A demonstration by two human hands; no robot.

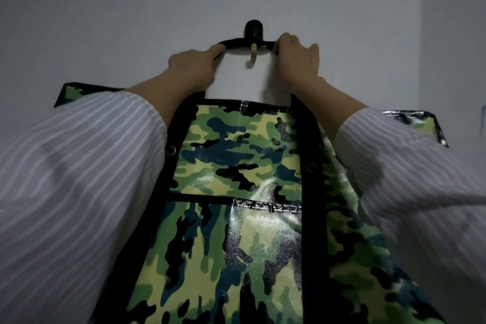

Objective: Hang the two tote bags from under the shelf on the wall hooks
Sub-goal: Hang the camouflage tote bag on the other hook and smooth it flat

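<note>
Left hand (193, 62) and right hand (298, 54) each curl round the strap (234, 43), spread either side of the hook (253, 30), probably to hold the loop taut while seating it. Bag (236, 160) lies against the wall below. Glossy woven camouflage, black trim, front pocket.

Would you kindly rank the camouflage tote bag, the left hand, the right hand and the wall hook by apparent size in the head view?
1. camouflage tote bag, by far the largest; its lower part also lies nearest the camera.
2. left hand and right hand, too alike to rank.
3. wall hook, smallest.
</note>
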